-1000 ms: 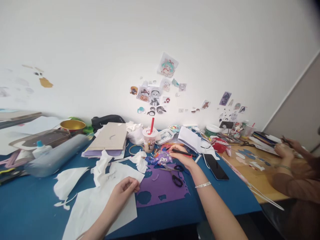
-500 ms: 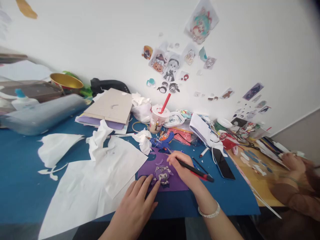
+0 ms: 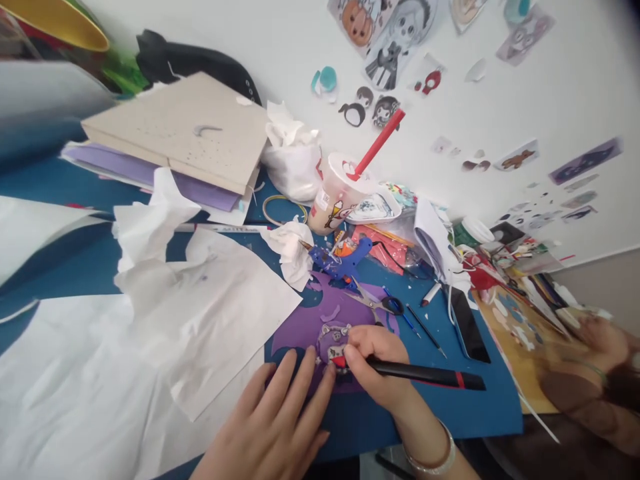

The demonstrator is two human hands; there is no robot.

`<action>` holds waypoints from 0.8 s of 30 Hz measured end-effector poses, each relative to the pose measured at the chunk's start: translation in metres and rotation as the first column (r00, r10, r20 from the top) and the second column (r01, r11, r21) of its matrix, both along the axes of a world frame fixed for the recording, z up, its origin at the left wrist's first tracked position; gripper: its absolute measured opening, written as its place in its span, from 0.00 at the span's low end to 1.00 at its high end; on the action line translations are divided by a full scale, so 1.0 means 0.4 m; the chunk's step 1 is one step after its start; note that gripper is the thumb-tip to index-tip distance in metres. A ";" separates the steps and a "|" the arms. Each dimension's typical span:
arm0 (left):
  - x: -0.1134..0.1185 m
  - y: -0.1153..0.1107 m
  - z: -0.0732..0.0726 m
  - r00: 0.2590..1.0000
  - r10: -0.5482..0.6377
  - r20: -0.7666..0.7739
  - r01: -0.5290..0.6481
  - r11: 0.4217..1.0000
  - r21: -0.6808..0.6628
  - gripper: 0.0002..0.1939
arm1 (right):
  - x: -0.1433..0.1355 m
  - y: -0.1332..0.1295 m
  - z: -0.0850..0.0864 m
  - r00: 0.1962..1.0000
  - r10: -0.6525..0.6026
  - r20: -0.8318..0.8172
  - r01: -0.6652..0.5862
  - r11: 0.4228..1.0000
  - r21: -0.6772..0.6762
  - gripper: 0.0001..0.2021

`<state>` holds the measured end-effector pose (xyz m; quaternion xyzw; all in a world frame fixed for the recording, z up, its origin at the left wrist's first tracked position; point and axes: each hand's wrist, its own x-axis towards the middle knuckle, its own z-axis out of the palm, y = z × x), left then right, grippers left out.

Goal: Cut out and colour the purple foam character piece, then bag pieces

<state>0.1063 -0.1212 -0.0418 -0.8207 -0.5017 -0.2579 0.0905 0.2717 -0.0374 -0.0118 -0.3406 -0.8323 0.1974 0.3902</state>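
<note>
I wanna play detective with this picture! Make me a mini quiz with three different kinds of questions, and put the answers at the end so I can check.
1. Pick one: who is holding the black pen?
A) the left hand
B) the right hand
C) neither hand

2. True or false: a red straw sticks out of the cup.

3. Fill in the blank: the left hand's fingertips are over a sheet coloured ______.

Key: 1. B. 2. True. 3. Purple.

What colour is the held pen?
The pen is black with red, clearest in the head view.
</note>
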 end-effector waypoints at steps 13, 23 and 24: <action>-0.022 0.012 -0.017 0.990 -0.127 -0.065 0.130 0.991 0.032 0.20 | -0.011 0.009 0.016 0.988 0.146 0.045 -0.140 0.985 -0.103 0.15; -0.018 0.008 -0.025 0.988 -0.138 -0.067 0.138 0.990 -0.011 0.20 | -0.010 0.013 0.021 0.983 0.175 0.055 -0.165 0.975 -0.152 0.15; -0.020 0.008 -0.025 0.986 -0.150 -0.076 0.150 0.989 -0.005 0.20 | -0.009 0.013 0.021 0.983 0.176 0.055 -0.165 0.974 -0.156 0.15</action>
